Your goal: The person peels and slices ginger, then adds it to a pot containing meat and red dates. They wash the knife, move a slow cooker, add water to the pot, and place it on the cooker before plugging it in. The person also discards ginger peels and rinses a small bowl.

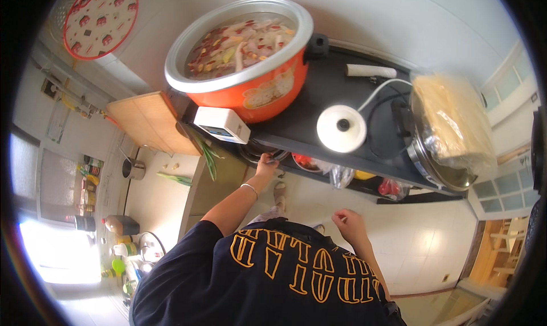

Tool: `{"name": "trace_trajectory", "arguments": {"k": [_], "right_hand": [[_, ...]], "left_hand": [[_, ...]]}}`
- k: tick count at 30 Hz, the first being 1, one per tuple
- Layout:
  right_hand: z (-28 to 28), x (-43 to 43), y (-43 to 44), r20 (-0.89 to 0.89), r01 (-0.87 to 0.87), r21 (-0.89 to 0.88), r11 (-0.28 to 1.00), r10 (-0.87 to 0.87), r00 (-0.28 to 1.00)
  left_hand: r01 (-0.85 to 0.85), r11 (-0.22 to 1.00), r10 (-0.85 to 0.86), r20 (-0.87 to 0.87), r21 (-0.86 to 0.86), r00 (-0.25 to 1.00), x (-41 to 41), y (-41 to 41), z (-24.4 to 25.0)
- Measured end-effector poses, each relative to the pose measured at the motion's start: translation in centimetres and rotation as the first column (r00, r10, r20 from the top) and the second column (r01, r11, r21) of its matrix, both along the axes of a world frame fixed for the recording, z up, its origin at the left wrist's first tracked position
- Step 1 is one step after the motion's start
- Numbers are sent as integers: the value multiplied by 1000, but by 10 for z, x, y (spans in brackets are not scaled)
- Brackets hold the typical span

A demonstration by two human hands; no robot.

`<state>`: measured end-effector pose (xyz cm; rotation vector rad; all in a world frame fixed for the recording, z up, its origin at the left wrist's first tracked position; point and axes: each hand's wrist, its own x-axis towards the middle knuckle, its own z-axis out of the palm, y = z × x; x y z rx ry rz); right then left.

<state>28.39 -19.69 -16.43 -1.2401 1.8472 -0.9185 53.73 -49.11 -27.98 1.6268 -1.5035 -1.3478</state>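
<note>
My left hand (pixel 267 163), with a bracelet on its wrist, is at a dark pan or lid (pixel 252 151) on the shelf below the black top; its fingers seem to be on the handle or rim, though the grip is partly hidden. Out over the floor, my right hand (pixel 351 224) is loosely curled, with nothing visible in it. Above the left hand, a large orange cooker (pixel 265 97) holds liquid, pale pieces of meat and red and yellow bits. A white box-shaped device (pixel 222 125) with a display stands against its near side.
A white lid-like item with a black knob (pixel 342 128), a white roll (pixel 371 71), a cable and a steel pot (pixel 457 183) under a plastic-wrapped bundle (pixel 448 116) are on the black shelf top (pixel 282 131). Bagged food lies below. A wooden board (pixel 154 123) and green onions (pixel 209 157) are left.
</note>
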Motion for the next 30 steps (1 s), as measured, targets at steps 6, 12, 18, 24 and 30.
{"name": "trace_trajectory", "arguments": {"k": [6,12,18,24,30], "right_hand": [[-70,4,33,479,-19,426,904,-208,853],[-102,34,34,743,-288,541,790,-288,604],[-81,50,62,855,216,465,859,-372,-362],[-77,8,137,690,684,578,444,181,-701],[-87,-43,232,939,969,235,75,239,-247]], "left_hand": [[116,976,-53,-314,184,948,5,50,11],[246,869,21,-529,429,848,-22,110,133],[321,777,123,-631,541,766,-32,109,195],[382,664,189,-638,643,746,-2,98,207],[413,624,139,-615,663,776,9,92,217]]}}
